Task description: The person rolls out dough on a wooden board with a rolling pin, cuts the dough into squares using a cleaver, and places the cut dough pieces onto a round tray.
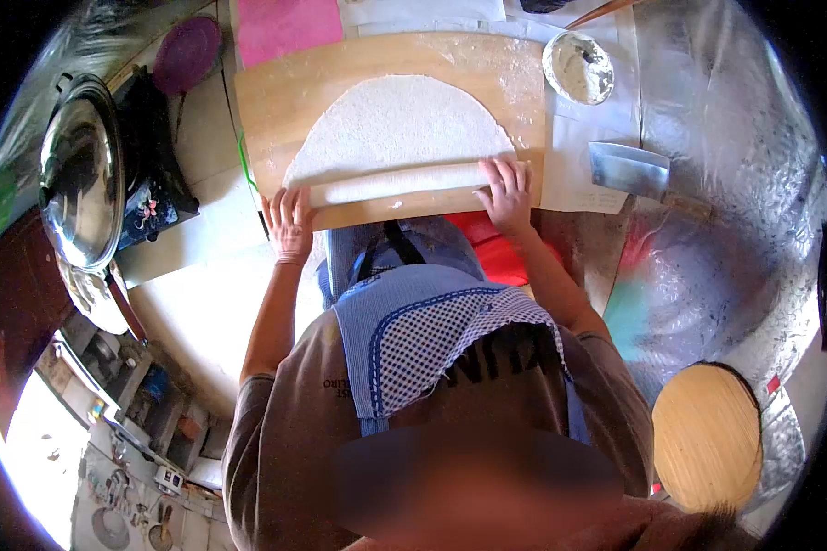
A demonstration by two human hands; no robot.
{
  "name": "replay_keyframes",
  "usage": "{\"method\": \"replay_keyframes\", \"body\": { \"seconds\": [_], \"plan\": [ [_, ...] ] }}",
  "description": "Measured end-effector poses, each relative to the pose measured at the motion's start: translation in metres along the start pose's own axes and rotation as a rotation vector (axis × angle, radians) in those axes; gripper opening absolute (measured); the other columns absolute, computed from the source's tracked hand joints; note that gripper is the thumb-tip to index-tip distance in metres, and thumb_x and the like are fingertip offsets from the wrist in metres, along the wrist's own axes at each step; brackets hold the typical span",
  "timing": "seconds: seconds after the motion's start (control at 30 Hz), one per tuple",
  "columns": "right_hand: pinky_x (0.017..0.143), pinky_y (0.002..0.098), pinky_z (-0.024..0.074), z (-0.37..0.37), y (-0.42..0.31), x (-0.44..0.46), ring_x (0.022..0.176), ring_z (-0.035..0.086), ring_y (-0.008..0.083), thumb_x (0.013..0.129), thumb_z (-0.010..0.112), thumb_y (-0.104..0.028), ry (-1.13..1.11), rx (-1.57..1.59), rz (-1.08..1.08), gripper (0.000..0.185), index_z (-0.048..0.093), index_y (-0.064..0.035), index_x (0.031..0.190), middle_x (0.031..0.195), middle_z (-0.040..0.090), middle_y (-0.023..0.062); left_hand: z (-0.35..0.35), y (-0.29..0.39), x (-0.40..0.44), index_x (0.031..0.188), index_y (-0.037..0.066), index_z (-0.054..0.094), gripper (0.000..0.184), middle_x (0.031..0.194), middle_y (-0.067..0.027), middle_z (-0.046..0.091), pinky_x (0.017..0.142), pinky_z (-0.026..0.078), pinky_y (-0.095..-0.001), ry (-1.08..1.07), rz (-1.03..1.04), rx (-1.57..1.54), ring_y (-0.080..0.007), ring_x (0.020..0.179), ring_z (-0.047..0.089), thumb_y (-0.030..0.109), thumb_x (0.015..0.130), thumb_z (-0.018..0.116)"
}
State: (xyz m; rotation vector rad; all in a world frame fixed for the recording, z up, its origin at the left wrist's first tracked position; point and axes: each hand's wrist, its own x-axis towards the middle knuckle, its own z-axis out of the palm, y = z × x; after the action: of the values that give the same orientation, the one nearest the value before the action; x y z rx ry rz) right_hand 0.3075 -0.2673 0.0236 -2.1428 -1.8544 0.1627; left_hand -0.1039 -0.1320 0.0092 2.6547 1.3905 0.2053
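Note:
A wide sheet of pale dough [400, 119] lies on a wooden board [276, 96]. Across its near edge runs a long, pale cylinder [395, 182], which looks like a rolling pin with dough around it. My left hand [290, 220] rests on the cylinder's left end at the board's near edge, its fingers stretched forward and slightly apart. At the right end, my right hand [507, 191] lies over the cylinder with its fingers spread. What is under both palms is hidden.
Right of the board are a bowl of white flour [578, 68] and a broad metal blade [629, 170]. A large lidded pan [83, 174] and a purple plate [187, 55] are at the left. A round wooden board [708, 436] stands at the lower right.

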Motion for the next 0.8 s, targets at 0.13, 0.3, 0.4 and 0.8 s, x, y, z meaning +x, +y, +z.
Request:
{"method": "replay_keyframes", "body": {
  "seconds": [0.13, 0.3, 0.4, 0.8],
  "plan": [
    [0.098, 0.0477, 0.0389, 0.001, 0.010, -0.004, 0.107, 0.053, 0.0277, 0.069, 0.073, -0.015, 0.012, 0.019, -0.064, 0.051, 0.063, -0.0198, 0.119, 0.110, 0.055, 0.0042, 0.007, -0.003, -0.006, 0.126, 0.014, 0.055, 0.051, 0.120, -0.0054, 0.055, 0.113, 0.028, -0.0524, -0.013, 0.011, 0.026, -0.0275, 0.118, 0.049, 0.014, 0.076, 0.067],
    [0.105, 0.0523, 0.0315, -0.002, 0.011, -0.067, 0.124, 0.047, 0.0284, 0.078, 0.069, -0.031, -0.135, 0.021, -0.071, 0.055, 0.057, -0.0200, 0.132, 0.125, 0.055, 0.0058, -0.002, 0.016, -0.076, 0.146, 0.016, 0.041, 0.067, 0.140, -0.0096, 0.045, 0.117, 0.021, -0.0542, -0.341, -0.041, -0.058, -0.0324, 0.135, 0.037, 0.039, 0.086, 0.062],
    [0.113, 0.0621, 0.0164, -0.016, 0.004, -0.007, 0.141, 0.031, 0.0316, 0.088, 0.060, -0.045, -0.132, -0.020, -0.074, 0.061, 0.049, -0.0143, 0.140, 0.147, 0.042, 0.0066, -0.009, 0.010, -0.007, 0.151, 0.014, 0.031, 0.080, 0.160, -0.0141, 0.019, 0.114, 0.014, -0.0643, -0.043, 0.033, -0.089, -0.0430, 0.146, 0.014, 0.058, 0.087, 0.053],
    [0.111, 0.0541, 0.0265, 0.023, -0.090, 0.086, 0.144, 0.026, 0.0311, 0.089, 0.060, -0.035, -0.112, 0.109, -0.129, 0.060, 0.046, -0.0134, 0.143, 0.153, 0.036, 0.0012, 0.013, 0.114, 0.108, 0.148, 0.010, 0.036, 0.076, 0.157, -0.0062, 0.030, 0.117, 0.014, -0.0557, -0.072, 0.136, -0.128, -0.0300, 0.146, 0.024, 0.057, 0.090, 0.047]
  ]
}}
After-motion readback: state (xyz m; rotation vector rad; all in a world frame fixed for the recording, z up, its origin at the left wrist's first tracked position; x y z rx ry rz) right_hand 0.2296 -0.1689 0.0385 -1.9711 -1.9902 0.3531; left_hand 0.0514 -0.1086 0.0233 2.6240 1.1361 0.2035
